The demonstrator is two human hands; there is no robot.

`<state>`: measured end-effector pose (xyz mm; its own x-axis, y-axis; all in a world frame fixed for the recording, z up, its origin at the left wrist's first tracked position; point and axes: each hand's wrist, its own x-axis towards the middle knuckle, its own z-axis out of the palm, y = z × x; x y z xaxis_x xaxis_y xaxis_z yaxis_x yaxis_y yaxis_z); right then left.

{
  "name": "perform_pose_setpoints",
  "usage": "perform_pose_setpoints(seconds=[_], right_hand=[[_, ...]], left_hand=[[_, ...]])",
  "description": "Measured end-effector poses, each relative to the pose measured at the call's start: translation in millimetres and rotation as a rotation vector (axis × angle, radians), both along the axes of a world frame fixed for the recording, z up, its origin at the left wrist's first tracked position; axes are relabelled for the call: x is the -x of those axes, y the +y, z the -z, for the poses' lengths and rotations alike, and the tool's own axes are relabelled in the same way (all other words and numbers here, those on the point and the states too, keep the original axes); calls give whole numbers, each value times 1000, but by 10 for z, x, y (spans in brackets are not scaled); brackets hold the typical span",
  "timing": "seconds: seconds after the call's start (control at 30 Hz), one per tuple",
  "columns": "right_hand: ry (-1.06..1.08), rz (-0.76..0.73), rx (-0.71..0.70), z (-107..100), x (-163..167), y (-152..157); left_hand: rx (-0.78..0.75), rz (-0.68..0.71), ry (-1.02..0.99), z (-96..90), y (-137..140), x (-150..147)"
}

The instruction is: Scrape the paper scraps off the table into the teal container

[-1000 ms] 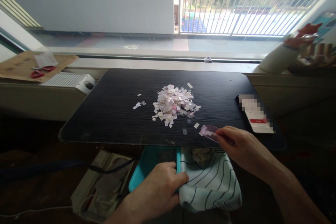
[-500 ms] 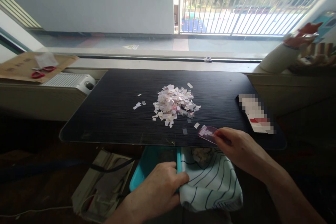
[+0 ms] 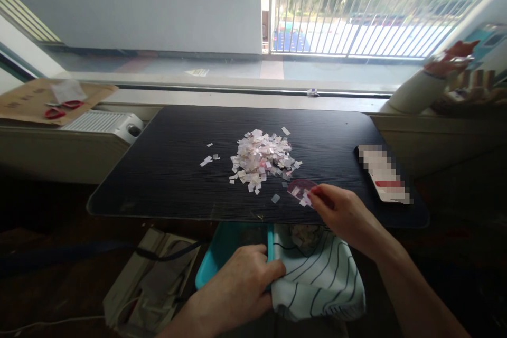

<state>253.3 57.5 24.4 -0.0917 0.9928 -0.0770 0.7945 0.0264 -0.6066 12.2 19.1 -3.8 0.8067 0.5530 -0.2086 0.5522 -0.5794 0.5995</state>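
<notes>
Pink, see-through plastic: that's the thin scoop (image 3: 297,185) pinched between thumb and fingers of my right hand (image 3: 343,208), out over the near edge of the black table (image 3: 166,185). Several pale paper squares (image 3: 304,199) show on it, right by my fingertips, and its rounded end points left, just beside the big heap of paper bits (image 3: 259,153) mid-table. One greyish square (image 3: 275,198) lies loose in front of the heap; a little cluster of white scraps (image 3: 206,160) sits off to its left.

Down below, my left hand (image 3: 247,280) is curled over the side of a turquoise tub (image 3: 216,259), gripping it; whether those fingers also nip the striped cloth (image 3: 317,285) alongside, I cannot tell. Tucked against that cloth, partly under the table edge, is a mound of more paper bits (image 3: 304,236).

Over on the right of the tabletop lies a phone (image 3: 384,174), its screen blocked out, well apart from the heap. Far left, red-handled scissors (image 3: 55,112) rest on brown cardboard (image 3: 24,97) by the window.
</notes>
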Motion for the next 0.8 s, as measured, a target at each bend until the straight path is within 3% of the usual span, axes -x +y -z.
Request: perform_pose_setpoints(seconds=[0.07, 0.23, 0.37, 0.5, 0.7, 0.8], right_hand=[[-43, 42, -20, -30, -43, 7], [-40, -11, 125, -66, -270, -127], [8, 80, 82, -10, -393, -239], [27, -56, 174, -6, -445, -302], [-78, 35, 20, 69, -555, -216], [-66, -38, 44, 129, -649, -285]], left_hand=[[-2, 6, 2, -6, 3, -4], [-2, 14, 11, -5, 2, -14], [0, 24, 12, 1, 19, -38], [4, 23, 5, 9, 29, -60], [13, 7, 19, -1, 20, -60], [9, -5, 20, -7, 17, -62]])
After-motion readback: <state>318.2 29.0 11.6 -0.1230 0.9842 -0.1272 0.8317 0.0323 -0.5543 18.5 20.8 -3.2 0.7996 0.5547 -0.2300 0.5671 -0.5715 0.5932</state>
